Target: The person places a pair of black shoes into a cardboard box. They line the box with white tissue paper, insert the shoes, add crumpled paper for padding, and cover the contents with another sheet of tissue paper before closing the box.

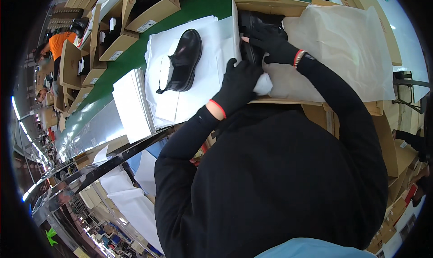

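Both my hands wear black gloves and are at the left end of an open cardboard shoe box (pixel 235 28). Black leather footwear (pixel 259 20) lies inside it, partly covered by my hands. My right hand (pixel 275 44) rests over it with fingers stretched out, one bare fingertip showing near the box's left wall. Closer to me, my left hand (pixel 241 84) is curled at the box's near left corner. A wad of white paper (pixel 263 84) sticks out beside its fingers, which hide part of it. To the left, a black leather shoe (pixel 184 62) lies on white paper sheets (pixel 212 37).
Pale tissue paper (pixel 333 50) spreads across the box's right part and over its rim. A stack of white sheets (pixel 131 102) lies at left on the green table (pixel 171 21). Several open shoe boxes (pixel 119 44) line the far left. Beyond them is a person in orange (pixel 61 44).
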The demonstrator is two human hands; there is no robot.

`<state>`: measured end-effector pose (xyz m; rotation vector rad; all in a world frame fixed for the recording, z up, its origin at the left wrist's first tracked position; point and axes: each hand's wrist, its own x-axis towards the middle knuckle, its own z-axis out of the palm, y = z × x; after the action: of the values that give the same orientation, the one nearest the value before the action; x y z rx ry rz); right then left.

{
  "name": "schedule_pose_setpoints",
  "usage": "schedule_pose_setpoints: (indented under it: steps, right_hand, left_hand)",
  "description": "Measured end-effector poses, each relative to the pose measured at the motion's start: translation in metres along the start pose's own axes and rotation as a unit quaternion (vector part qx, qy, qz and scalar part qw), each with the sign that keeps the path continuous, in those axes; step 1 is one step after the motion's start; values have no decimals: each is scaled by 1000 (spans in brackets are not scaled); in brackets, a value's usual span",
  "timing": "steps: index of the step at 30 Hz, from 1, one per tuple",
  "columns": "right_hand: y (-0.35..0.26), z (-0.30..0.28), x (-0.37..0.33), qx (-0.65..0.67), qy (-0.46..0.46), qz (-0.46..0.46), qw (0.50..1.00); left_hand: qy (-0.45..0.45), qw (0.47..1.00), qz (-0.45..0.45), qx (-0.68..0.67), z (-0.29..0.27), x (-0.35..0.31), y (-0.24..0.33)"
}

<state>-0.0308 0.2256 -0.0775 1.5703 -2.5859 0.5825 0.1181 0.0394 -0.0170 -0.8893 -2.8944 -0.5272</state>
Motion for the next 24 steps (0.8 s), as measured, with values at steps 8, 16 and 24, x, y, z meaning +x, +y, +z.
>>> schedule_pose_setpoints:
  steps: [8,16,24]
  right_hand:
    - [21,40,14,-164,25,8,986]
    - [10,15,12,-75,21,17,997]
    - [-3,-35,-14,133,9,46,990]
  left_hand:
    - [-3,1000,2,24,24,-4,-5]
    - [55,993,-40,-99,-14,-5,-19]
    - [154,946,-274,79,79,-97,-72]
